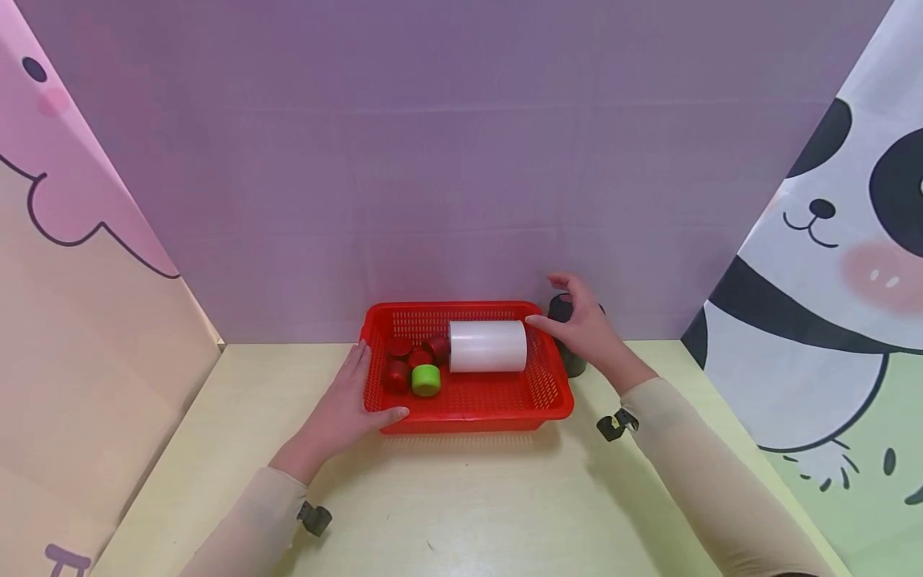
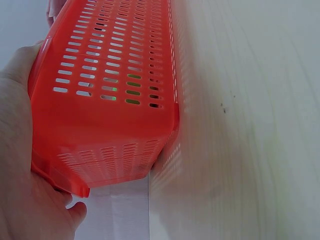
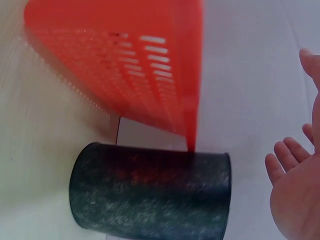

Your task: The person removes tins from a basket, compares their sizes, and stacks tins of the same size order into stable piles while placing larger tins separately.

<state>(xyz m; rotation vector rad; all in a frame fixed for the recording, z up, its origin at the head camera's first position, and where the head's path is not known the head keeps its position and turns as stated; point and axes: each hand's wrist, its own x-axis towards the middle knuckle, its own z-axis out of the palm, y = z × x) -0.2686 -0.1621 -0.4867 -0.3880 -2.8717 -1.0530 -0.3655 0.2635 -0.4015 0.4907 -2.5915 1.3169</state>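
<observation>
The worktop [image 1: 461,513] was finished in pale, yellowish wood grain, and a few small dark marks were scattered over it. It was bounded at the back by a plain mauve-grey wall [image 1: 461,160], across which faint creases were traced. On the left, a peach-toned panel [image 1: 72,361] was printed with a pink cartoon shape [image 1: 79,176] (a dark eye and a blushed cheek could be made out). On the right panel [image 1: 865,513], a black-and-white panda [image 1: 800,385] was pictured above pale green. Soft shadows [image 1: 627,473] were cast across the wood.
</observation>
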